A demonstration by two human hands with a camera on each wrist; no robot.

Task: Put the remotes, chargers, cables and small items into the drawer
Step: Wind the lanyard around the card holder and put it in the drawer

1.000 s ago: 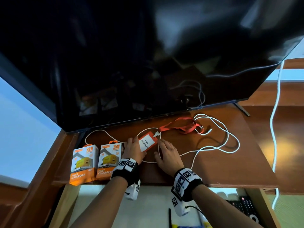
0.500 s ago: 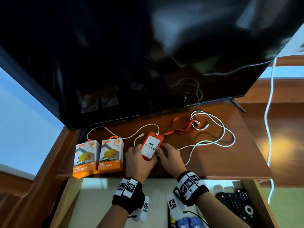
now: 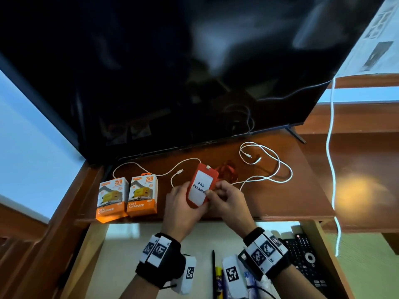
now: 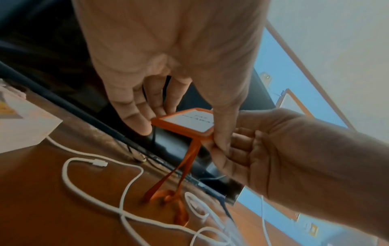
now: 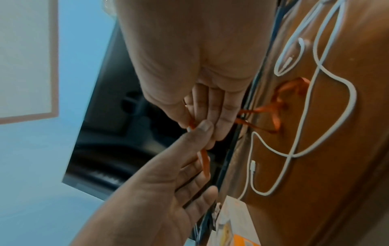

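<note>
An orange badge holder with a white card is held tilted just above the wooden desk's front edge. My left hand grips its lower left side, thumb on the front. My right hand pinches its right edge. In the left wrist view the badge holder sits between both hands, and its orange lanyard trails down to the desk. White charging cables lie looped on the desk behind it. Two orange-and-white fast charger boxes stand at the left. The open drawer is below my wrists.
A large dark TV stands over the back of the desk. In the drawer lie black remotes at the right and a pen with other small items in the middle. A white cord hangs at the right.
Both hands took the badge holder off the desk and drew it toward the front edge. The lanyard has bunched up behind it.
</note>
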